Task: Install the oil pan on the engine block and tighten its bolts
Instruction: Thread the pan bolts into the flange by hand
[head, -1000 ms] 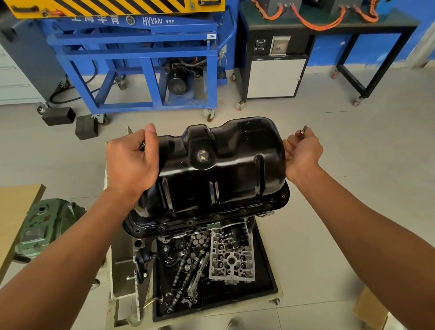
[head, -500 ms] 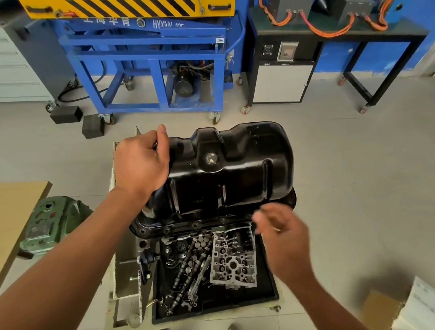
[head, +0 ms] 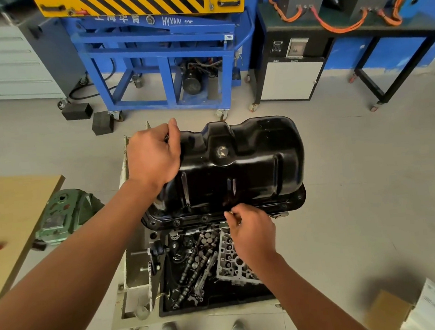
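Oil pan point(head: 237, 168) behind parts tray point(head: 222, 300)

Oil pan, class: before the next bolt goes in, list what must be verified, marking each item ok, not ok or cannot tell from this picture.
1. Oil pan lies flange down on the engine block: ok.
2. Left hand grips the pan's far left corner to steady it: ok.
3. Right hand pinches a bolt at the near flange: ok.
4. Bolt lined up with its hole: cannot tell, the fingers cover it.
5. Flange flush all round: cannot tell, the far side is hidden.
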A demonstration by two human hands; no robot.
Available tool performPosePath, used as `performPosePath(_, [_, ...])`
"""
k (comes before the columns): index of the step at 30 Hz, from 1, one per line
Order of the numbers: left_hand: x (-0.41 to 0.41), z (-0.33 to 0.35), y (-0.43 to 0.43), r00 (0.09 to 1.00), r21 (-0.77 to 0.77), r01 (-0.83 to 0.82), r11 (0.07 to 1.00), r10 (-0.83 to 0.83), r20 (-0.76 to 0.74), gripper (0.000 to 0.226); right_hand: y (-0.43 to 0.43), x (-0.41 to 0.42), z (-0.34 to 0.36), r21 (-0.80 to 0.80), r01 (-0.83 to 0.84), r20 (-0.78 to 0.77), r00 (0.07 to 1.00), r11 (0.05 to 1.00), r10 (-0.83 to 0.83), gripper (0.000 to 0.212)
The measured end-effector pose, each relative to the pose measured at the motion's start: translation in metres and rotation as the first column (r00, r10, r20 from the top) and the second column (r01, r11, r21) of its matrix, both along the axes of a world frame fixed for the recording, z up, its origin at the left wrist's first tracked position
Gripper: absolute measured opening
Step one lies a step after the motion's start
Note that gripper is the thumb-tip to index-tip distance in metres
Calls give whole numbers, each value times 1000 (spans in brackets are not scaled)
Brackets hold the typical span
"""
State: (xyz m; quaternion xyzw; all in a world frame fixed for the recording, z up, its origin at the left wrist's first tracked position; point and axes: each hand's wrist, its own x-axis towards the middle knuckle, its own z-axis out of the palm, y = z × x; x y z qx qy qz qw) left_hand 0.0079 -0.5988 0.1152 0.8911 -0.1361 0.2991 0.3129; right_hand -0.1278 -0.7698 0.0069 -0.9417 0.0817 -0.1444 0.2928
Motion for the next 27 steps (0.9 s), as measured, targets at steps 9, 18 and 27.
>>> performPosePath(9, [-2, 0, -1, 1000, -13, -1, 1000, 1, -24, 56, -2, 6, -4, 30, 20, -40, 999, 999, -19, 27])
performPosePath(18, [-3, 1, -1, 999, -19, 16, 1000, -17, -30, 57, 2, 2, -12, 137, 94, 103, 989, 986, -109, 19])
performPosePath(27, [-3, 2, 0, 999, -16, 17, 1000, -17, -28, 55, -2, 3, -11, 147, 69, 88, 993, 987, -82, 28])
